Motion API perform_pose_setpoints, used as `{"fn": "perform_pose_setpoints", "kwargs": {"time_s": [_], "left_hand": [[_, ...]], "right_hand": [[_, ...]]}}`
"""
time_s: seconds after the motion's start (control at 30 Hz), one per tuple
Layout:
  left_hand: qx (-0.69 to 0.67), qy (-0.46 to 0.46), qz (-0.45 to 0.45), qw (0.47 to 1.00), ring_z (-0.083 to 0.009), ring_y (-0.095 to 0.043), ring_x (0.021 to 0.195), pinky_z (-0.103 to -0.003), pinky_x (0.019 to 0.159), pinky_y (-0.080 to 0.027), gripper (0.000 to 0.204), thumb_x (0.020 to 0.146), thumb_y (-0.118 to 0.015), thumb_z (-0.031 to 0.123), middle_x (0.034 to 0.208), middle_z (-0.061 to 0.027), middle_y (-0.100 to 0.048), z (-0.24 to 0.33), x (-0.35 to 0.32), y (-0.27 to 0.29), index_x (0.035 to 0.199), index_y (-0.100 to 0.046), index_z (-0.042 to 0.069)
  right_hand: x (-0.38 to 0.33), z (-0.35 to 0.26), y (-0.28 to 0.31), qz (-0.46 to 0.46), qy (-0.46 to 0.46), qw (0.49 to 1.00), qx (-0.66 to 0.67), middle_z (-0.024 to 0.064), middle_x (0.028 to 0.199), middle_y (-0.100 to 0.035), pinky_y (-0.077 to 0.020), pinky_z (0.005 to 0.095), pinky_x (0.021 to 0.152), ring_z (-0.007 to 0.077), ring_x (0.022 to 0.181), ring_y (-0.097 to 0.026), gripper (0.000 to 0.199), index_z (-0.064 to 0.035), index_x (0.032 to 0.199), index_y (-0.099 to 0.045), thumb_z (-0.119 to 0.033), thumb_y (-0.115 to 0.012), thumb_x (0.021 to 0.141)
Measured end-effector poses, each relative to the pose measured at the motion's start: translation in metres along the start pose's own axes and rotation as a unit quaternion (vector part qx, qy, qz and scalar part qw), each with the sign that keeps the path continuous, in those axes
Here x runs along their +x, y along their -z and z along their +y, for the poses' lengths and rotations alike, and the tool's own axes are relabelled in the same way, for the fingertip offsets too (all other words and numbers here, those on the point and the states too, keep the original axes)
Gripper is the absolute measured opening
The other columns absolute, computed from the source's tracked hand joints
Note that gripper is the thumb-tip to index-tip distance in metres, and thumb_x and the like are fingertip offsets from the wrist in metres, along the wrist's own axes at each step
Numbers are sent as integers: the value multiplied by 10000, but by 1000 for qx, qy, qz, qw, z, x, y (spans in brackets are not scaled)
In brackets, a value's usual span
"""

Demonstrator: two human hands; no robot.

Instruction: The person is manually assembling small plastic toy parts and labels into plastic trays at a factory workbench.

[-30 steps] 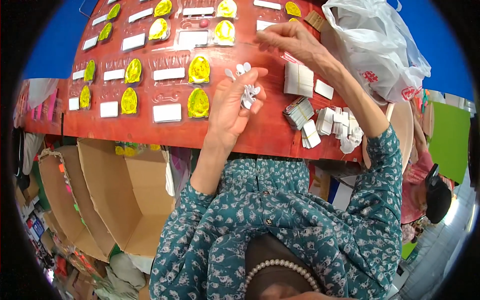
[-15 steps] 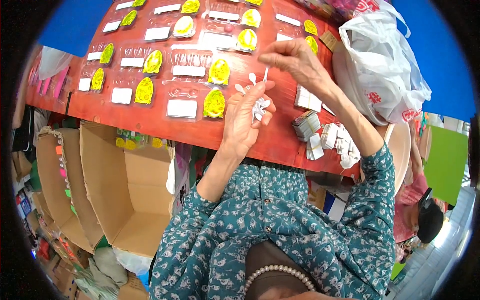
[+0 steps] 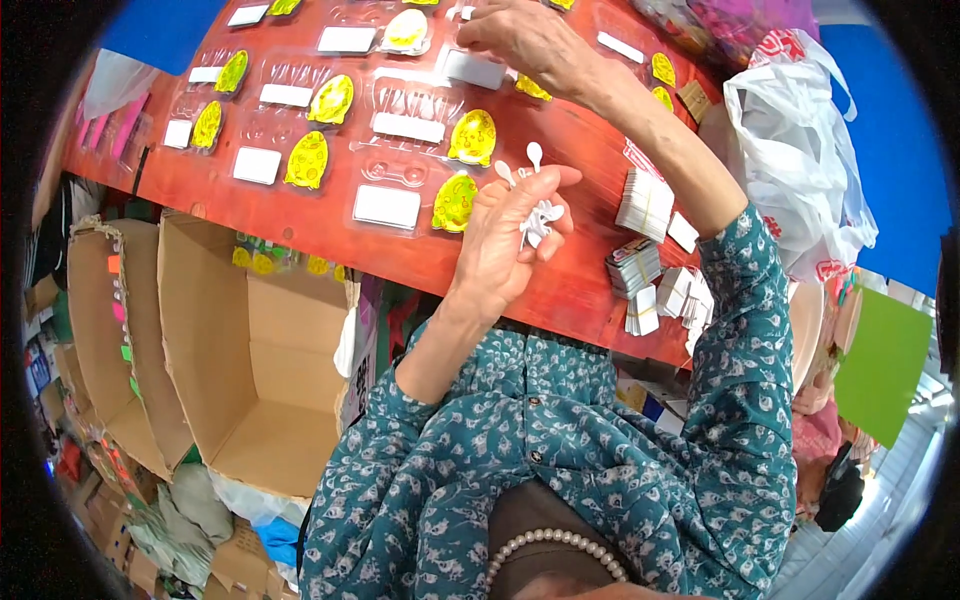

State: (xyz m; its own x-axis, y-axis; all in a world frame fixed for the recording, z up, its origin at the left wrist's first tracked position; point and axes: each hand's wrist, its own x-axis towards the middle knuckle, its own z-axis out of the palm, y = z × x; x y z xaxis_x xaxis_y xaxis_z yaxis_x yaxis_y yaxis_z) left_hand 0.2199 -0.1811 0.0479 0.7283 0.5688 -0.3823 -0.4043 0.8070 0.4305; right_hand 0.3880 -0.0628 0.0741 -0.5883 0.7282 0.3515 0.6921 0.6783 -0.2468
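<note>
My left hand (image 3: 492, 238) is closed around a bunch of small white plastic spoons (image 3: 541, 220). A few spoon ends poke up past its thumb. At the far part of the red table (image 3: 570, 280), my right hand (image 3: 530, 45) reaches over a clear plastic blister tray with a white card (image 3: 473, 70). Its fingers are bent together, and whatever they hold is hidden. Several more clear trays (image 3: 415, 97) lie in rows, each with a white card (image 3: 387, 207) and a shiny yellow egg-shaped piece (image 3: 455, 203). One spoon-shaped hollow row shows in a tray nearby.
Stacks of small white cards (image 3: 645, 203) and a banded dark stack (image 3: 633, 268) sit at the table's right. Beyond them is a white plastic bag (image 3: 795, 150). Open cardboard boxes (image 3: 250, 370) stand below the table at left. Another person (image 3: 825, 460) is at far right.
My right hand, which held a white spoon above my left hand, has moved away and up-left over a far tray. My left hand still holds its bunch, a little lower and further right.
</note>
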Motion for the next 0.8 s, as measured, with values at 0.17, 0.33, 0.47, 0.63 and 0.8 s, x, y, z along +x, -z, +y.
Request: {"fn": "perform_pose_setpoints", "kwargs": {"time_s": [0.17,0.33,0.47,0.63,0.8], "left_hand": [[23,-38,11,999,-58,-464,408,-148,333,-269,295,834,-599,284,586,-22,-556,11,0,4,945,-609,11],[30,-92,19,995,-70,-459,392,-159,333,-283,277,833,-609,268,585,-54,-571,11,5,10,878,-601,-6],[40,-112,4,993,-77,-474,419,-166,344,-312,198,848,-587,223,592,-64,-560,13,8,11,789,-554,37],[48,-106,26,993,-73,-484,451,-166,352,-322,164,870,-549,185,608,-52,-550,20,2,5,866,-543,21],[1,-62,13,998,-60,-482,448,-161,359,-315,295,862,-569,230,606,-33,-561,28,7,8,985,-582,-38]], "right_hand": [[-20,-27,16,27,-265,938,223,96,709,-586,-422,294,581,196,659,-546,181,1,816,-614,-173,-574,788],[-43,-62,24,-76,-295,853,424,-8,701,-614,-392,206,549,40,613,-488,197,-5,863,-664,-191,-630,807],[-39,-74,27,-77,-337,839,420,-26,626,-547,-382,217,527,36,593,-464,161,15,782,-643,-141,-607,797],[-26,-69,37,-55,-359,864,350,-26,672,-584,-407,201,607,34,652,-504,184,-7,792,-635,-191,-634,792],[-14,18,58,80,-353,932,33,94,686,-603,-433,276,600,110,659,-565,256,33,875,-619,-200,-600,770]]}}
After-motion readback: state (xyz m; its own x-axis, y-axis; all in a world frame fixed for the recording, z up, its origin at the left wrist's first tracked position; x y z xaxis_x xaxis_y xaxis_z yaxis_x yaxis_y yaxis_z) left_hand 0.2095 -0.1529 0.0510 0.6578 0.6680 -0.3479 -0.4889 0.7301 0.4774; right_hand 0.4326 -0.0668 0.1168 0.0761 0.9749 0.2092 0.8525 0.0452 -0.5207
